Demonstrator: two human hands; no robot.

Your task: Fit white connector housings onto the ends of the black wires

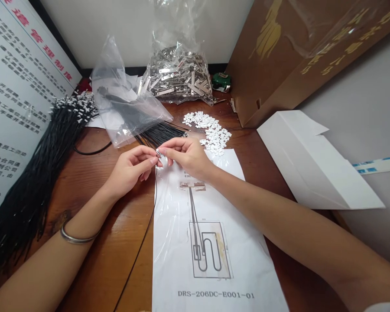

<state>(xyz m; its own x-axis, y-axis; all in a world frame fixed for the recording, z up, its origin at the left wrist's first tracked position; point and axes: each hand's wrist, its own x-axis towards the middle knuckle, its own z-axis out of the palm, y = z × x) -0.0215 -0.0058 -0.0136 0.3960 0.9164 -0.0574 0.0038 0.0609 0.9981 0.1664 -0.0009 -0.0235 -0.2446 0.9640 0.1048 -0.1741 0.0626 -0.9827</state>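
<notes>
My left hand pinches the end of a thin black wire, which hangs down across the wooden table toward me. At the fingertips of my right hand is a small white connector housing, held against the wire end. Shiny metal shows between the two hands, too small to make out, and the fingers hide part of it. Just behind my hands lies a bundle of black wires. A heap of white connector housings is spread behind my right hand.
Finished-looking black wires with white ends are piled at the left. A clear bag of metal clips stands at the back. A printed drawing sheet lies under my hands. A brown box and a white folded card flank the right.
</notes>
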